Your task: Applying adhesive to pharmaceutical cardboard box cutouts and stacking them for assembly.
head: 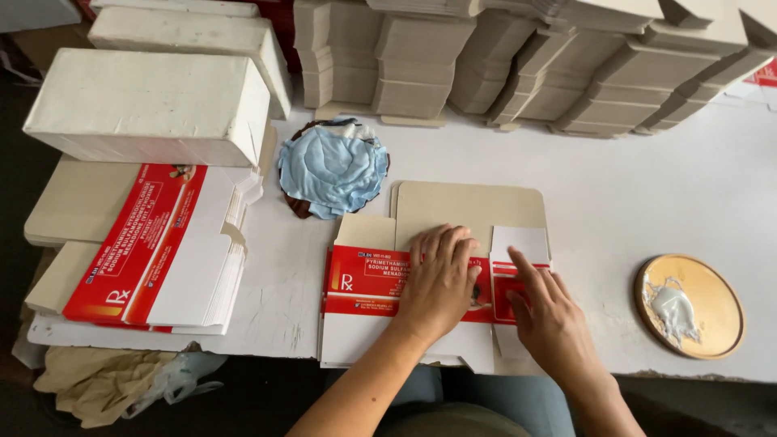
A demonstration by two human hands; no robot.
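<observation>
Two bare hands press flat on an unfolded red-and-white carton blank [405, 283] lying at the near edge of the white counter [647, 194]. Left hand [437, 279] lies palm down, fingers spread; right hand [546, 311] has its fingers together, extended on the flap. A stack of matching flat blanks [154, 251] sits left, a round wooden glue dish [689, 306] right.
</observation>
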